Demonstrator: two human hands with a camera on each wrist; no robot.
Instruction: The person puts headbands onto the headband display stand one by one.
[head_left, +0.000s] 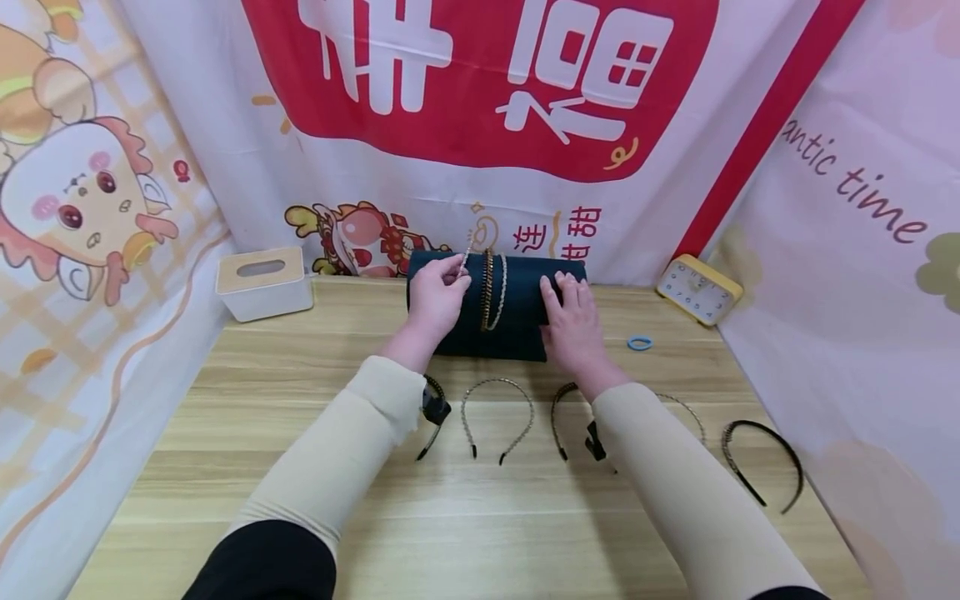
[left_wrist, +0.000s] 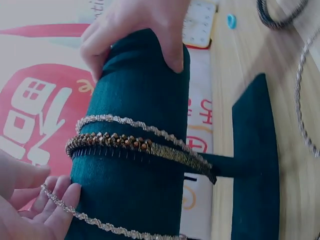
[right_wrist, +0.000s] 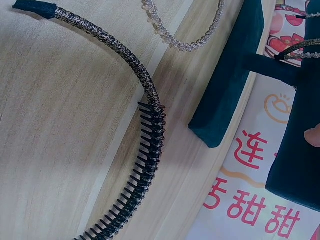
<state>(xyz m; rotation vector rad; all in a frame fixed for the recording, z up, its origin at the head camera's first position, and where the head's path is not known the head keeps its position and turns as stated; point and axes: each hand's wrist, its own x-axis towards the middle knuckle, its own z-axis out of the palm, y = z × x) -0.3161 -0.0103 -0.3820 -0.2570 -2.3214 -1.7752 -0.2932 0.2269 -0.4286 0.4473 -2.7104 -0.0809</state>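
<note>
A dark green velvet headband stand (head_left: 525,287), with a padded roll on a flat base, stands near the back of the table. My left hand (head_left: 437,296) pinches a thin beaded headband (left_wrist: 100,221) at the roll's left part; the band lies across the roll in the left wrist view. Beside it, a bronze-beaded toothed headband (left_wrist: 115,142) and a pale twisted beaded headband (left_wrist: 137,123) hang around the roll's middle. My right hand (head_left: 573,325) grips the roll's right end, its thumb on the near side and fingers over the top.
A row of headbands lies in front of the stand: a thin beaded one (head_left: 497,381), a toothed one (right_wrist: 152,130), a black one (head_left: 797,467) and others partly under my arms. Behind are a tissue box (head_left: 266,296), a yellow clock (head_left: 700,289) and a blue ring (head_left: 640,342).
</note>
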